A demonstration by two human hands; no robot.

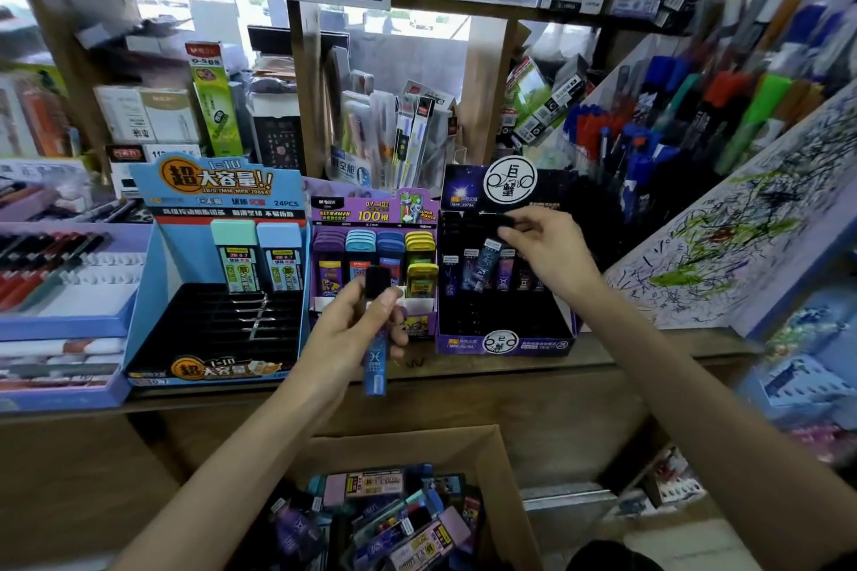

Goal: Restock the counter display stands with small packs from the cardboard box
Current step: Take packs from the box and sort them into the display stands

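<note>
Stationery counter [463, 369]: 3 display stands [375, 218] along its front edge. Right hand [552, 255] pinches a dark pack [490, 253] by its cap over the right-end stand [505, 341], back row, apparently slotting it. Left hand [352, 329] grips 1 blue pack [375, 362] upright, probably staged next. Cardboard box [510, 478] below holds more.

I see a matt cardboard box [508, 491], a smooth wooden tabletop [487, 366], glossy printed card on the blue display stand [148, 292], and shiny plastic on the blue pack [375, 362].
</note>
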